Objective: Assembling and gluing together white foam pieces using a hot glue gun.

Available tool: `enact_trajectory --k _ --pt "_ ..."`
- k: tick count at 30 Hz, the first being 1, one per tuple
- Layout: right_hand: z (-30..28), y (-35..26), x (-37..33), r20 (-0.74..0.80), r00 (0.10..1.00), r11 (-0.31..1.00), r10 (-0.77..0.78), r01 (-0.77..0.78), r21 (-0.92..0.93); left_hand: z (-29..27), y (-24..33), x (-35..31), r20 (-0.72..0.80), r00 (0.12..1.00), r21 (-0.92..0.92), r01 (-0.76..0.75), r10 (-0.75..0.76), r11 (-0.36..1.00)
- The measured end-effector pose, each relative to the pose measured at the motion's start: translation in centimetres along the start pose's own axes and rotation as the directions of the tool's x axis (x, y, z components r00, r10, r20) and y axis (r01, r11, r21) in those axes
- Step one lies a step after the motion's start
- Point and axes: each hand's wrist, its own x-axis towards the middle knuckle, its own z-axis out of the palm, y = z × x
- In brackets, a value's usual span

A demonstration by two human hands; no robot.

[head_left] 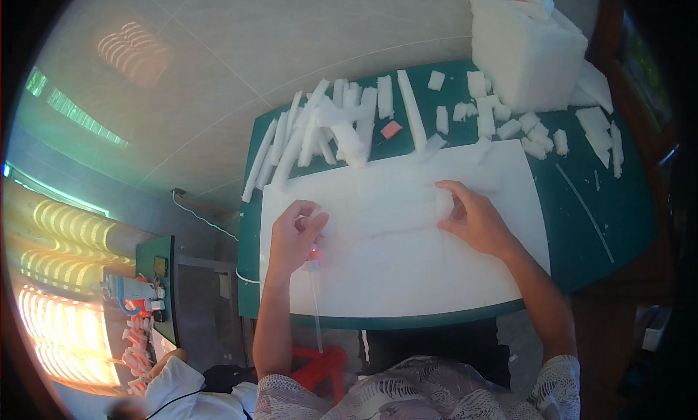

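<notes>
Across the white board, the right hand pinches a white foam piece, well right of the left hand, whose fingers curl (on what, I can't tell).

Light: brightest L side, striped glare patch blown out; fainter reddish stripes, upper L. R side dim. White foam at R hand blends into pale board on worktop, low contrast. Slight haze overall. Fisheye distort.: edges bowed, corners blk.
</notes>
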Motion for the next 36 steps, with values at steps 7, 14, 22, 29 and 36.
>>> enact_trajectory --k 7,14,22,29,36 --pt "0.0 0.0 -0.1 -0.011 1.0 1.0 0.004 -0.004 -0.003 -1.2 -0.2 -0.6 0.286 0.956 -0.483 0.205 -0.068 0.851" --pt "0.3 0.5 0.0 -0.049 0.998 0.998 -0.046 0.048 0.027 -1.2 -0.1 -0.9 0.271 0.963 -0.58 0.171 -0.01 0.797" --pt "0.3 0.4 0.0 -0.054 0.998 0.999 -0.04 0.041 0.018 -0.7 1.6 -2.7 0.007 0.997 -0.367 -0.065 0.073 0.928" --pt "0.3 0.2 0.0 -0.051 0.999 1.0 -0.018 0.018 0.01 0.1 2.1 -3.6 -0.112 0.982 -0.326 -0.18 0.151 0.928" --pt "0.3 0.2 -0.1 -0.045 0.999 1.0 -0.016 0.017 0.01 0.0 2.1 -3.5 -0.119 0.986 -0.283 -0.15 0.12 0.947"
